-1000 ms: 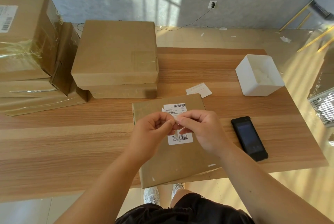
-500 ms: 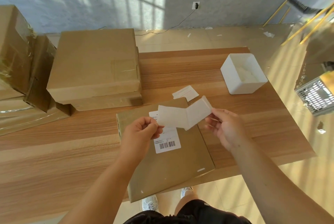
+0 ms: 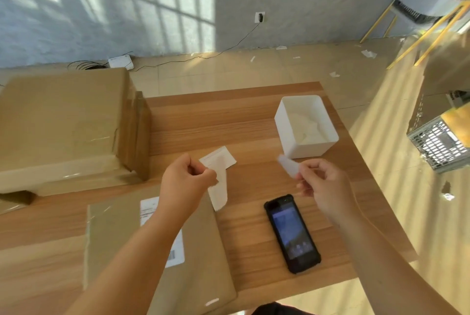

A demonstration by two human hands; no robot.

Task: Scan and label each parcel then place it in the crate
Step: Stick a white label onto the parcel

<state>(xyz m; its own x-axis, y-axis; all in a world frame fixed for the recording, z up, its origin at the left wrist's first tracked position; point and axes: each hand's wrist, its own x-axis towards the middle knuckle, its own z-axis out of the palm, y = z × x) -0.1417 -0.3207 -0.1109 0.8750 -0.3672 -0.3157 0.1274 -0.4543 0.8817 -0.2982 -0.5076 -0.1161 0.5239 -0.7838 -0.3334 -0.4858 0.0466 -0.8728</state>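
A flat brown parcel (image 3: 203, 251) lies at the table's near edge, its white barcode label (image 3: 148, 210) partly hidden under my left forearm. My left hand (image 3: 185, 185) pinches a white paper strip (image 3: 220, 192) that hangs down over the parcel's far right corner. My right hand (image 3: 323, 187) pinches a second small white paper piece (image 3: 288, 165) just in front of the white bin. A black handheld scanner (image 3: 292, 233) lies screen up on the table between parcel and right arm. The grey mesh crate (image 3: 440, 146) stands on the floor at the right.
A white bin (image 3: 287, 134) holding crumpled paper stands at the table's far right. A loose white slip (image 3: 218, 159) lies beyond my left hand. Stacked brown cartons (image 3: 63, 121) fill the table's left side. A chair (image 3: 427, 1) stands at the far right; paper scraps litter the floor.
The single folded paper held between both hands is now two separate pieces, one in each hand. My hands moved apart, and the view swung right, showing the scanner again.
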